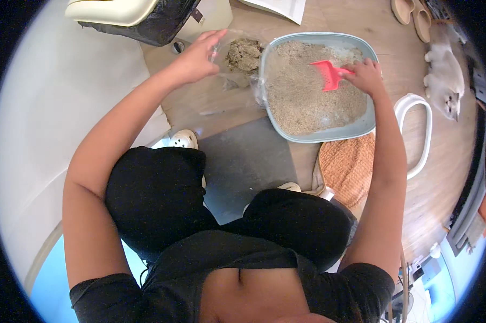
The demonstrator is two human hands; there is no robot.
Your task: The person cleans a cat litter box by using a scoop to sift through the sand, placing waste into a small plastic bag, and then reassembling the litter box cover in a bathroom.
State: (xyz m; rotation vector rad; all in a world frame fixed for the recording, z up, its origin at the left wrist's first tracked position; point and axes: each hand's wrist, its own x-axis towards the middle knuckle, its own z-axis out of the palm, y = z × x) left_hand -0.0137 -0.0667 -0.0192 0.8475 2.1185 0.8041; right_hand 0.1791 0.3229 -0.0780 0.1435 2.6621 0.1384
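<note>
My right hand (365, 76) grips the handle of a red litter scoop (329, 74), whose slotted blade is over the sandy litter (313, 105) in a pale blue litter box (376, 46). To the left of the box lies a clear plastic bag (259, 91) with a clumped heap of used litter (244, 55) in it. One side of that bag touches the box's left rim. My left hand (196, 60) holds the bag's opposite edge, with thumb and fingers curved around the thin plastic.
A bin with a cream lid (114, 12) and black liner stands at the far left. A dark grey mat (243, 156) and woven orange-brown mat (348, 167) lie nearer me. On the right are a white frame (428, 129), a pale cat (445, 75) and tan slippers (421, 24).
</note>
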